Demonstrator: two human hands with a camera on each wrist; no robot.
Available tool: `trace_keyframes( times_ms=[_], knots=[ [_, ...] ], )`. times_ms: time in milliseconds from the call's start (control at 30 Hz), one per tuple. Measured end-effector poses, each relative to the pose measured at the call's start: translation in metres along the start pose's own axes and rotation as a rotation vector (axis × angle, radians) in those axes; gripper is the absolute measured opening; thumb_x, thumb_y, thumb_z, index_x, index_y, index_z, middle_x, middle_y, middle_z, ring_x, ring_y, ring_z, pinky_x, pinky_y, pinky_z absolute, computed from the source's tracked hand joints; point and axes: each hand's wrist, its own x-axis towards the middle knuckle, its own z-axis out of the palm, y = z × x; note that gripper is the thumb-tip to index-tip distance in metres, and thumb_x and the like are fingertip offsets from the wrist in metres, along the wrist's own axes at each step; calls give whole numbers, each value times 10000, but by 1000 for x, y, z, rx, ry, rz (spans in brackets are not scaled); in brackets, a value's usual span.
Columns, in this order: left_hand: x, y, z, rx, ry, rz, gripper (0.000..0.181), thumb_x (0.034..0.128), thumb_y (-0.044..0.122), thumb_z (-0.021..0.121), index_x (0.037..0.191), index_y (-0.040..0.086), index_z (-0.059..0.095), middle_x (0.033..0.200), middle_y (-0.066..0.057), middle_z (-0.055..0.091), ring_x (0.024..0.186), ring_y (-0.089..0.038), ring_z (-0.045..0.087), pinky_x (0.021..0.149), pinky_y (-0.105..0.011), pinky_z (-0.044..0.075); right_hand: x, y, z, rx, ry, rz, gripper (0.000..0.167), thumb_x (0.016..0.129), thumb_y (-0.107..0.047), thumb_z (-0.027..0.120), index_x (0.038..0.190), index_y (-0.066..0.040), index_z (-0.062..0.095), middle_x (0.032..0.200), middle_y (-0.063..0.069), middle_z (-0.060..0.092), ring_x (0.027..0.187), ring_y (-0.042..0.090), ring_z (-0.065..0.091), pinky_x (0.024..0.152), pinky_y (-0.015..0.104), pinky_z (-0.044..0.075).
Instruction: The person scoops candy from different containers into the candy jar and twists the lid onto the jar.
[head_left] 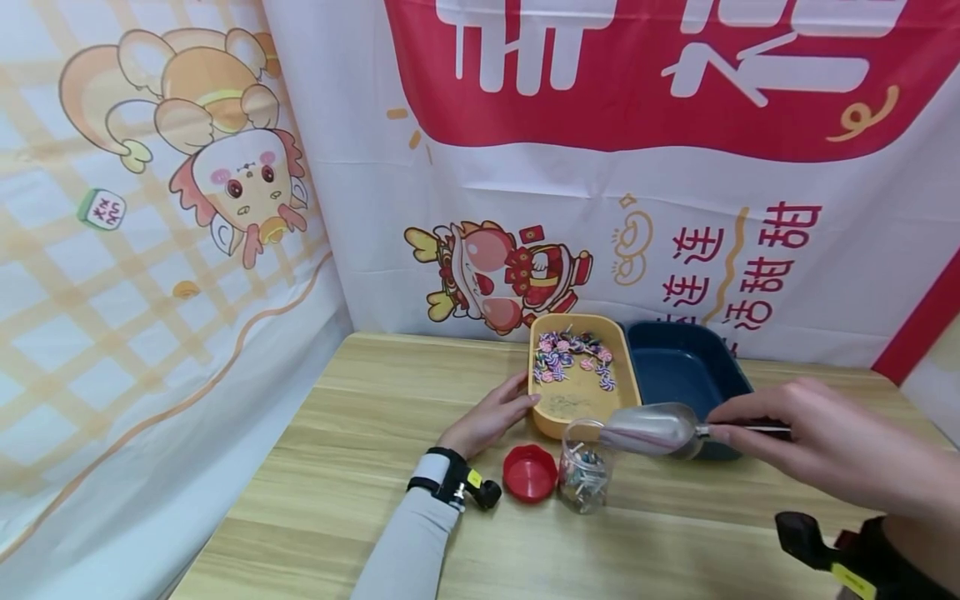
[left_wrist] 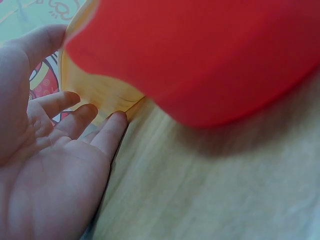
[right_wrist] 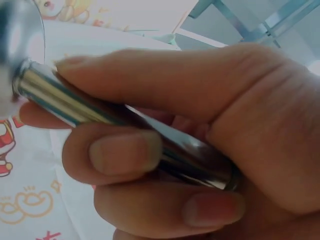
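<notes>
Left to right in the head view, with 12 o'clock toward the far wall: the left hand (head_left: 487, 417) holds the side of a yellow rectangular tray (head_left: 551, 423), thumb at the rim, the other fingers slightly bent and apart from the thumb, their tips against the outer wall; the tray extends from them toward 2 o'clock. A red, round dish with a scalloped edge (head_left: 530, 473) rests on the pale wood-grain table (head_left: 315, 483), near the left hand at about 5 o'clock. Purple, pink and white swirled candies (head_left: 555, 358) lie in the tray, mostly in its far half. Just beside the dish, at 3 o'clock, a clear cylindrical jar (head_left: 583, 492) stands upright, holding small, blurred pieces. A shiny metal scoop (head_left: 652, 429) points toward 9 o'clock, its tip at the jar's mouth; contact cannot be told. A dark blue rectangular tray (head_left: 675, 379) lies beyond the scoop, beside the yellow tray at 3 o'clock. The right hand (head_left: 817, 433) is clamped on the scoop's handle, thumb along it and fingers curled around; the bowl lies at 9 o'clock from the fingertips.
</notes>
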Motion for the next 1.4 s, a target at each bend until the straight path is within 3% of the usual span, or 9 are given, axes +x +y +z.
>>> trace_keyframes(
  times_ms=[167, 333, 533, 767, 933, 1133, 1400],
  knots=[
    [0, -1, -1, 7, 6, -4, 720, 1054, 345, 566, 1653, 210, 190, 1698, -24, 221, 1537, -232, 260, 1244, -423, 294, 15, -1, 0, -7, 69, -36, 197, 969, -243, 715, 1117, -131, 783, 856, -125, 675, 652, 30, 512, 531, 213, 435],
    [0, -3, -1, 0, -2, 7, 727, 1051, 335, 572, 1652, 192, 190, 1697, -37, 221, 1537, -239, 259, 1247, -432, 284, 45, 3, 7, 5, 86, -21, 211, 985, -243, 692, 1099, -93, 787, 874, -77, 705, 668, 81, 541, 554, 237, 474],
    [-3, -2, 2, -1, -9, 20, 735, 1044, 339, 585, 1649, 170, 202, 1695, -64, 225, 1536, -243, 261, 1247, -431, 282, 93, 14, 38, -35, 127, -24, 163, 986, -177, 684, 1010, -68, 802, 883, -10, 730, 710, 102, 567, 622, 293, 505],
    [-3, -3, 2, -2, -6, 12, 713, 1053, 333, 567, 1649, 187, 203, 1697, -52, 220, 1539, -244, 253, 1249, -434, 278, 133, 21, 76, 53, 91, 11, 179, 1007, -95, 617, 964, -19, 773, 754, 27, 633, 610, 129, 530, 527, 277, 453],
    [0, -4, 1, -10, -4, 20, 716, 1049, 344, 574, 1648, 196, 210, 1697, -52, 220, 1537, -245, 260, 1249, -438, 277, 152, 19, 97, 15, 151, -13, 202, 1008, -51, 579, 896, -20, 744, 654, 7, 541, 552, 137, 478, 502, 273, 402],
    [1, -3, 1, -28, -7, 20, 688, 1058, 292, 562, 1648, 211, 216, 1695, -61, 223, 1531, -253, 274, 1248, -437, 279, 166, 13, 116, -44, 197, 18, 210, 1013, -65, 578, 862, -57, 724, 708, 19, 604, 592, 160, 524, 518, 300, 414],
    [2, -3, 2, -37, 1, 24, 683, 1059, 271, 568, 1646, 199, 227, 1688, -78, 247, 1527, -265, 287, 1245, -442, 287, 173, 10, 125, -99, 202, 66, 187, 1016, -106, 601, 877, -86, 725, 744, 19, 654, 643, 182, 561, 557, 325, 450]
  ],
)
